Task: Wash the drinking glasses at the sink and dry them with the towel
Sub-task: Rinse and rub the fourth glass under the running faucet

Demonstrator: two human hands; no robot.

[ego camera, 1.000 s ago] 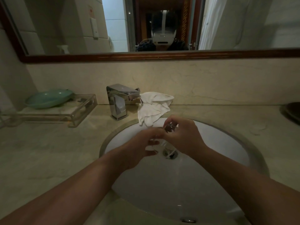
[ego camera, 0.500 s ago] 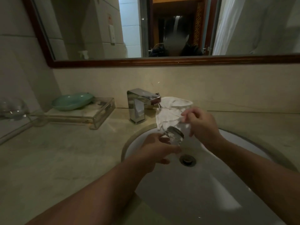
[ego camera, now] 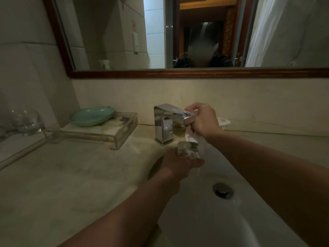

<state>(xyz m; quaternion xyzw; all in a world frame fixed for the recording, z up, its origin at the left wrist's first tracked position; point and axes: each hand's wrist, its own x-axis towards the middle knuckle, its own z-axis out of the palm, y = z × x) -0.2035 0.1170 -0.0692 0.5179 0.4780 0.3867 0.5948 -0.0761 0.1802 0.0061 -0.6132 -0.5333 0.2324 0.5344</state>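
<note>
My left hand holds a clear drinking glass bottom-up over the left part of the white sink basin, just below the spout. My right hand grips the flat lever end of the chrome faucet. The white towel lies on the counter behind the faucet, mostly hidden by my right hand and wrist. Two more clear glasses stand at the far left on a glass shelf.
A green dish sits on a clear acrylic tray left of the faucet. The beige stone counter stretches left of the basin. A wood-framed mirror hangs above the backsplash. The drain lies in the basin.
My right hand left the glass, passed the towel and now grips the faucet lever. My left hand raised the glass toward the spout. The view shifted left and closer.
</note>
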